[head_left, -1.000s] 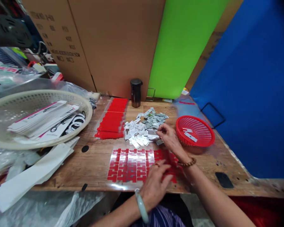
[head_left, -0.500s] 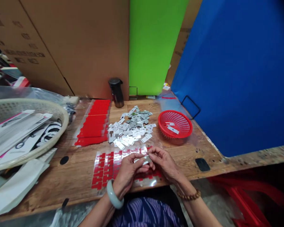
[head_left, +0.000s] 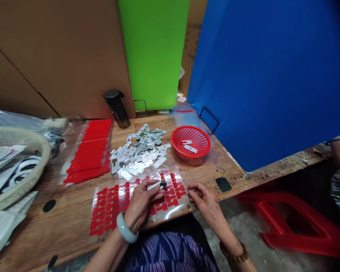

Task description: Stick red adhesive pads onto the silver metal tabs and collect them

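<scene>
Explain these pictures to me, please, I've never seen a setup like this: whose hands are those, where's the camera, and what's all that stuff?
There is no robot here, just a person's two bare hands. Every picture comes from one camera worn on that person's head, looking forward and down. The left hand has a small plate in its grip, above a clear sheet with red shapes. The right hand is near the sheet's right edge; I can't tell whether it holds anything. Beyond them, on the wooden table, lies a pile of similar plates. To its right is a red basket with a few pale pieces inside; to its left, a stack of red sheets. Behind stands a dark bottle.
</scene>
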Motion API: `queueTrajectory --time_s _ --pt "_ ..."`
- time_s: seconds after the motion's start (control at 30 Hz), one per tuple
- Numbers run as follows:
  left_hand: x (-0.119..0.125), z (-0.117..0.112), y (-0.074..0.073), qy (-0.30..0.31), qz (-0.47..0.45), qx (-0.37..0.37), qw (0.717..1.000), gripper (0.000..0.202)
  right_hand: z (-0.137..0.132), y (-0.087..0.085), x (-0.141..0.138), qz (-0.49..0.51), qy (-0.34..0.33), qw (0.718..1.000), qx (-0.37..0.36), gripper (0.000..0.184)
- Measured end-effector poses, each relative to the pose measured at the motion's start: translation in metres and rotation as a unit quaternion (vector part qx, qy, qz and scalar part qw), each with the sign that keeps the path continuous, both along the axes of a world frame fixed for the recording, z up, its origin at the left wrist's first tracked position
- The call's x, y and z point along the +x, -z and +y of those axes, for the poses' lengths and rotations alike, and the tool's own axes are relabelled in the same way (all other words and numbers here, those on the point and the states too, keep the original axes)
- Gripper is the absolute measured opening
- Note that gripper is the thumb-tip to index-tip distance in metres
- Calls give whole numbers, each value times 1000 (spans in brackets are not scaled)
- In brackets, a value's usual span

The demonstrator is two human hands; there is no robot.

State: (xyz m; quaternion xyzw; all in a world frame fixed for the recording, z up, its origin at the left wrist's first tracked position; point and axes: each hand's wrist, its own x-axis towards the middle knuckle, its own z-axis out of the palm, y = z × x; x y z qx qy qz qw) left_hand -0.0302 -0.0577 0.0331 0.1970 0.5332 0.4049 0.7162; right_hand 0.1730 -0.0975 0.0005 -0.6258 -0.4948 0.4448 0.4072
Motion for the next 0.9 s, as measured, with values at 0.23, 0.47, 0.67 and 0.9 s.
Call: queueTrajectory --time_s 0.23,0.47,0.67,0.9 --pt "19 15 2 -24 -3 32 999 21 10 -5 -5 -134 -34 988 74 12" --pt "38 27 8 -26 16 59 998 22 28 -1 -10 -200 -63 971 117 14" --pt "43 35 17 -32 32 83 996 24 42 -1 -16 -242 -57 959 138 14" --pt "46 38 23 -24 39 104 993 23 50 4 -22 -272 -70 952 122 13"
